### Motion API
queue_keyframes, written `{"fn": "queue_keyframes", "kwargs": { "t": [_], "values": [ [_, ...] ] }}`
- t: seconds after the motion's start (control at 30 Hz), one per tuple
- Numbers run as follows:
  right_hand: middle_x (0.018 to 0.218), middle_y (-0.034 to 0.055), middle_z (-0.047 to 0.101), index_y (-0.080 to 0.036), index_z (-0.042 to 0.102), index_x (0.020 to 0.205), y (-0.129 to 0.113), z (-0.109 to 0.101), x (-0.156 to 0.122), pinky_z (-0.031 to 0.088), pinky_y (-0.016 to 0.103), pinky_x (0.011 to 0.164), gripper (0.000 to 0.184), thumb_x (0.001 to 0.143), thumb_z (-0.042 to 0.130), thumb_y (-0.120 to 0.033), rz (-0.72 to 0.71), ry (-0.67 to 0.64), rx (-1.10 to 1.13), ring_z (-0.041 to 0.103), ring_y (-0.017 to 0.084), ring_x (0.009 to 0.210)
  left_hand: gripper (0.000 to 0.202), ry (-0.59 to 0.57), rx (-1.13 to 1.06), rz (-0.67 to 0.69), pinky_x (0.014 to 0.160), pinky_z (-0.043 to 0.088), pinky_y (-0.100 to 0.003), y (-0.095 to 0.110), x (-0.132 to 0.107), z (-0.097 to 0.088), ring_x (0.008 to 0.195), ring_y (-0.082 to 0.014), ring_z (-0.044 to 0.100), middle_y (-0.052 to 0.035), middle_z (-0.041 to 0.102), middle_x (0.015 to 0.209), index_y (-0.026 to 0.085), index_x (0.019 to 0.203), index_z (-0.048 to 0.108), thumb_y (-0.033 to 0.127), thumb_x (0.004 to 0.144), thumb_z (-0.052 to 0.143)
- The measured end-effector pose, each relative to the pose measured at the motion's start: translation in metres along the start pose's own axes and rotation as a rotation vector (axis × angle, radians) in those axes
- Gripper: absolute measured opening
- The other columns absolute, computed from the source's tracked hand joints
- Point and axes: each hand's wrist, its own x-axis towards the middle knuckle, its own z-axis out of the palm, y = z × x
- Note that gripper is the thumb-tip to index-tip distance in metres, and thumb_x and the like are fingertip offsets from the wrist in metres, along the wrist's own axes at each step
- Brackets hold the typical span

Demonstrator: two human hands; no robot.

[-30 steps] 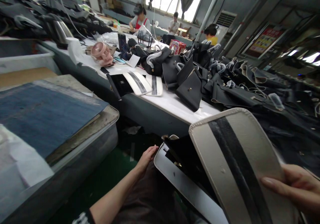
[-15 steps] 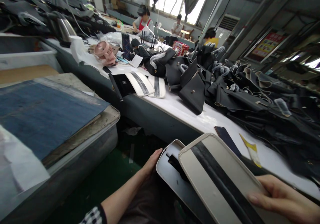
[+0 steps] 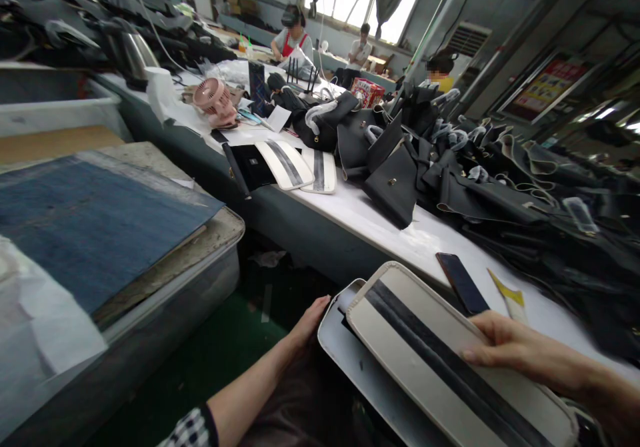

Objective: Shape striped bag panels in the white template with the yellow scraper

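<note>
My right hand (image 3: 505, 348) pinches the upper long edge of a cream bag panel (image 3: 400, 330) with rounded corners and a wide black stripe along its length. Under it lies a dark bag piece with a pale grey, round-cornered face (image 3: 345, 350), partly covered by the panel. My left hand (image 3: 311, 319) is closed around the far left edge of this piece, and its fingertips are hidden behind it. The panel's left end overlaps the grey face; whether the two touch there I cannot tell.
On the white table (image 3: 425, 237) lie two striped cream panels (image 3: 286, 165), a phone (image 3: 463, 282), a yellow-and-white strip (image 3: 507, 294) and a heap of black bags (image 3: 393, 184). A pink fan (image 3: 215, 100) stands farther back. At left is a bin (image 3: 200, 280) topped by a blue board (image 3: 100, 214).
My right hand has moved left and up with the cream panel, which now covers more of the grey face. My left hand keeps its hold. The whole view has shifted slightly.
</note>
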Motion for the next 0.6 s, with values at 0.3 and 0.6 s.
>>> {"fn": "queue_keyframes", "kwargs": {
  "t": [0.3, 0.6],
  "values": [
    [0.085, 0.0056, 0.072, -0.010, 0.071, 0.092, 0.033, 0.003, 0.027, 0.049, 0.020, 0.063, 0.034, 0.073, 0.079, -0.037, 0.056, -0.177, 0.043, 0.065, 0.015, 0.069, 0.056, -0.008, 0.021, 0.005, 0.094, 0.041, -0.037, 0.018, -0.015, 0.009, 0.109, -0.0298, 0.057, -0.0107, 0.067, 0.110, 0.014, 0.110, 0.065, 0.057, 0.075, 0.070],
    [0.096, 0.0030, 0.070, -0.013, 0.068, 0.106, 0.040, 0.026, 0.056, 0.048, 0.024, 0.071, 0.045, 0.072, 0.078, -0.040, -0.137, -0.172, -0.080, 0.063, 0.020, 0.084, 0.047, 0.002, -0.020, 0.052, 0.098, 0.040, -0.038, 0.020, -0.020, 0.014, 0.110, -0.0314, 0.056, -0.0065, 0.069, 0.097, 0.014, 0.102, 0.067, 0.052, 0.076, 0.070]
  ]
}}
